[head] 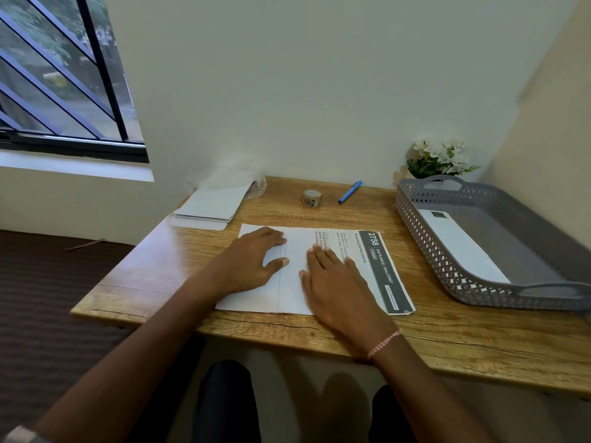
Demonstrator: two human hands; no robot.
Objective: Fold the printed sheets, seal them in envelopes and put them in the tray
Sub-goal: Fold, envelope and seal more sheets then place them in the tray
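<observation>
Wooden desk (319, 330) spans the lower middle of the frame, and both forearms reach in over its near edge. The right hand (335, 282), a pink beaded bracelet (383, 343) at its wrist, lies flat on the printed sheet (377, 266) at frame centre, fingers straight and close together. The left hand (252, 260) rests palm-down on the sheet's blank part, fingers together and thumb spread beside a fold line. Neither pinches anything. Farther back, a stack of white envelopes (214, 206) sits left, with a sticker roll (312, 198) and a blue pen (350, 191) in the middle. At the right, a grey perforated tray (425, 251) holds one sealed envelope (457, 244).
</observation>
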